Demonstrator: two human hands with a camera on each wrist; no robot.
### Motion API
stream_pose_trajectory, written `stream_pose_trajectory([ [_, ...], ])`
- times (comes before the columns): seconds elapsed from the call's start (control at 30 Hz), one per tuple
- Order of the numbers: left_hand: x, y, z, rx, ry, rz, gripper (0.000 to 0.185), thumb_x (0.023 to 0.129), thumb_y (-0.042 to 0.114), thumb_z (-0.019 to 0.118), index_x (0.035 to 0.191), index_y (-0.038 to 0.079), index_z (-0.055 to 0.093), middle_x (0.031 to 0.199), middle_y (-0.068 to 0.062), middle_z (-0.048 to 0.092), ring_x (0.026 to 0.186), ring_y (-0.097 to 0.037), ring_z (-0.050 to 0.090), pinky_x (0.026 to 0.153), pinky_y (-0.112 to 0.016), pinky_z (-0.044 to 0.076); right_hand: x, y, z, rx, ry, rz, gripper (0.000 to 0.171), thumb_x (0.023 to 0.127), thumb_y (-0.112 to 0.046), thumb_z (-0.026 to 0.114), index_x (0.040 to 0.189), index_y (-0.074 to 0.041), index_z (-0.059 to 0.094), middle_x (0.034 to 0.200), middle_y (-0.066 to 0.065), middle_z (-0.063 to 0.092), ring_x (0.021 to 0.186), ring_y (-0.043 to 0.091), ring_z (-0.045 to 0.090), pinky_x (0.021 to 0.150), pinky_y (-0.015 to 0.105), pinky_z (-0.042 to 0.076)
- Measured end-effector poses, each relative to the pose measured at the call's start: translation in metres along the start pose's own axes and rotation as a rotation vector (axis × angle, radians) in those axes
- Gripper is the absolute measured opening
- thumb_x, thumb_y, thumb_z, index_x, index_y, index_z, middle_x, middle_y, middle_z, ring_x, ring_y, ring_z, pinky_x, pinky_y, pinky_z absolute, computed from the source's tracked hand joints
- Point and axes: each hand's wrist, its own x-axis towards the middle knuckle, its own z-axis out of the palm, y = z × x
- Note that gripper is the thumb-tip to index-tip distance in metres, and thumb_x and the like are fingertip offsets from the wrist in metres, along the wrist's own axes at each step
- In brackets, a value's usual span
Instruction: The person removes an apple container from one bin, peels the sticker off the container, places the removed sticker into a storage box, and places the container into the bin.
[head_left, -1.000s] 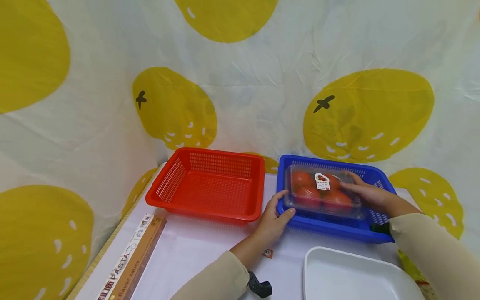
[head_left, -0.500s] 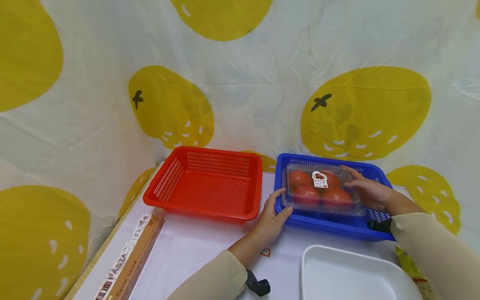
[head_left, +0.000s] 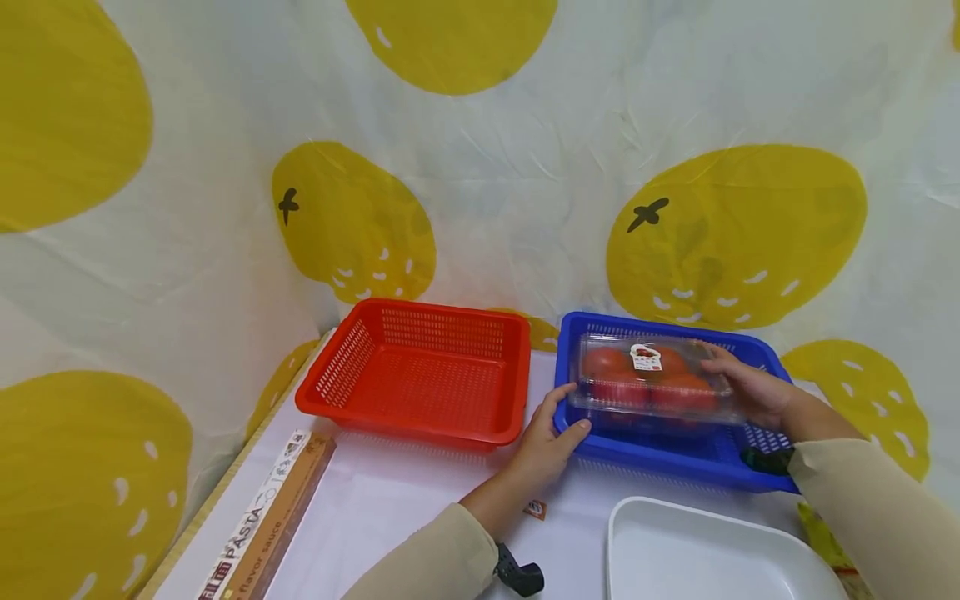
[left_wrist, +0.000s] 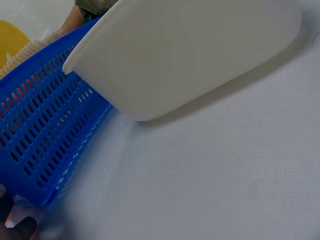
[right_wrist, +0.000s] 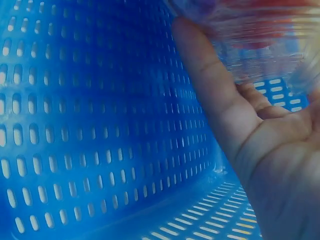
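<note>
A clear plastic pack of tomatoes (head_left: 651, 385) with a white label is in the blue basket (head_left: 675, 468), its right end lifted so the pack sits at a slant. My right hand (head_left: 757, 395) grips that right end, and the right wrist view has the hand (right_wrist: 240, 115) inside the basket with fingers under the clear plastic (right_wrist: 265, 55). At the basket's near left corner, my left hand (head_left: 546, 446) holds the rim between thumb and fingers. Only dark fingertips of it appear at the lower left of the left wrist view, beside the perforated basket wall (left_wrist: 45, 120).
A red basket (head_left: 427, 383) stands left of the blue one. In front of the blue basket is a white tub (head_left: 712, 550). A long pasta box (head_left: 270, 517) lies along the table's left side, and a green-yellow packet (head_left: 821, 537) shows behind the right sleeve.
The tomato pack's right end has risen and the pack has shifted slightly right, with its near side now facing me more. My left hand stays on the basket rim.
</note>
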Motion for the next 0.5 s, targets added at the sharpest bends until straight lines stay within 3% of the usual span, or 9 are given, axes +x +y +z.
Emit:
stream_pose_trajectory([
  [0.27,-0.003,-0.005,0.006,0.040,0.020,-0.039,0.054,0.105,0.032,0.070,0.149,0.054,0.048,0.159,0.003,0.046,0.153,-0.031,0.041,0.118,-0.061,0.042,-0.006,0.004,-0.009,0.054,0.017,-0.036,0.056,0.113,-0.043,0.037,0.161,-0.037,0.009,0.135,-0.003,0.057,0.116,0.024,0.067,0.100,0.050,0.059],
  [0.5,-0.004,-0.001,0.012,0.042,0.015,-0.050,0.062,0.105,0.033,0.070,0.155,0.054,0.041,0.163,0.008,0.043,0.155,-0.024,0.037,0.122,-0.060,0.035,-0.018,0.001,-0.017,0.120,-0.065,-0.151,0.041,0.113,-0.037,0.034,0.152,-0.040,0.023,0.133,-0.005,0.063,0.114,0.021,0.070,0.097,0.048,0.061],
])
